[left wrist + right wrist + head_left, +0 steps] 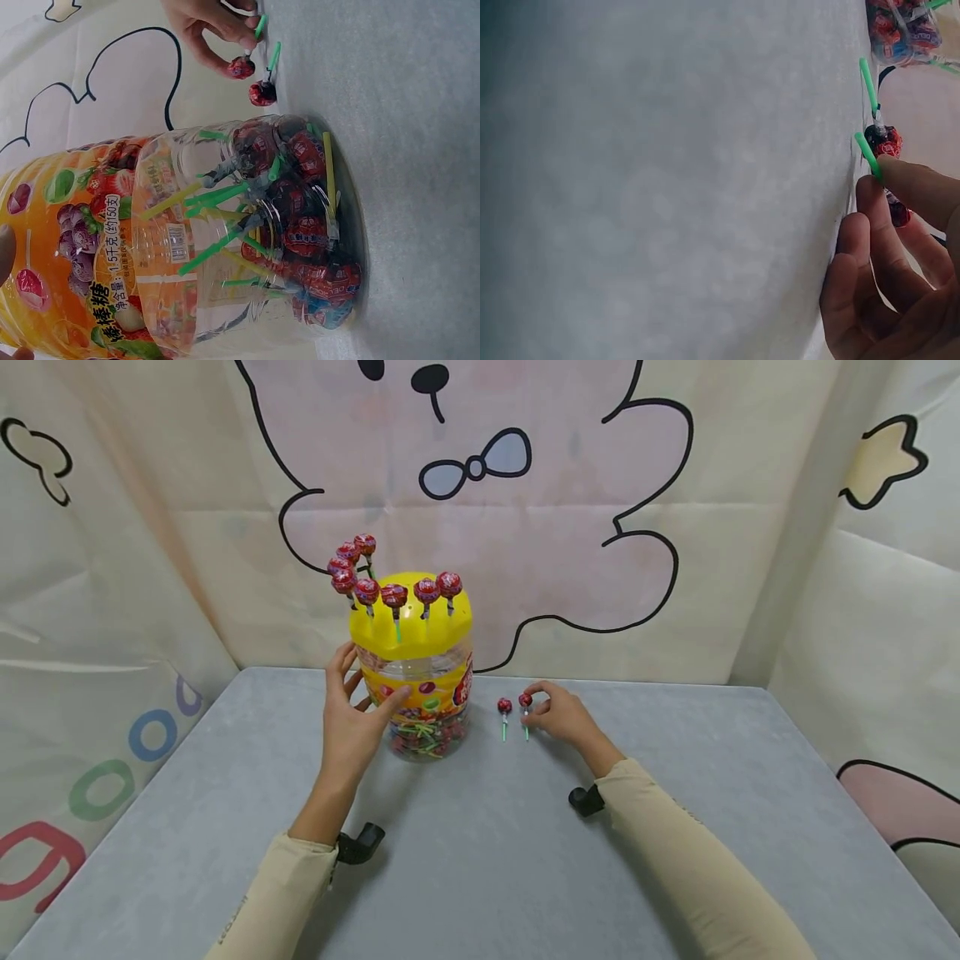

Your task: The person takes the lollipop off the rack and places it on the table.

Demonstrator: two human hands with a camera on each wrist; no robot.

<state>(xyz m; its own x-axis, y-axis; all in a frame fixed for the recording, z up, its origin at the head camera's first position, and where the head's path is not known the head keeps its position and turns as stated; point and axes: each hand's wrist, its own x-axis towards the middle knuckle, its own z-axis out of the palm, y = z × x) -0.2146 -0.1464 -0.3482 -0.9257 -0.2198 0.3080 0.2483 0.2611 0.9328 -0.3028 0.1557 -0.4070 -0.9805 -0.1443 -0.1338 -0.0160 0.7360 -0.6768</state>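
Observation:
A clear plastic candy jar (425,739) with a bright yellow lid (408,639) stands upright on the table. My left hand (352,727) holds its side, thumb across the front label and fingers round the left. Red-wrapped lollipops (394,597) stand in a curved row along the lid's edge. Through the jar's wall, several more lollipops (307,232) show at the bottom. To the right of the jar my right hand (562,714) pinches a green-stick lollipop (526,701) between thumb and fingers. Just left of it another lollipop (505,706) lies on the table.
The grey table (480,860) reaches back to a printed curtain (562,552). Curtains also hang at both sides. A black wrist camera (362,843) sits at the left sleeve, and another black camera (586,801) at the right.

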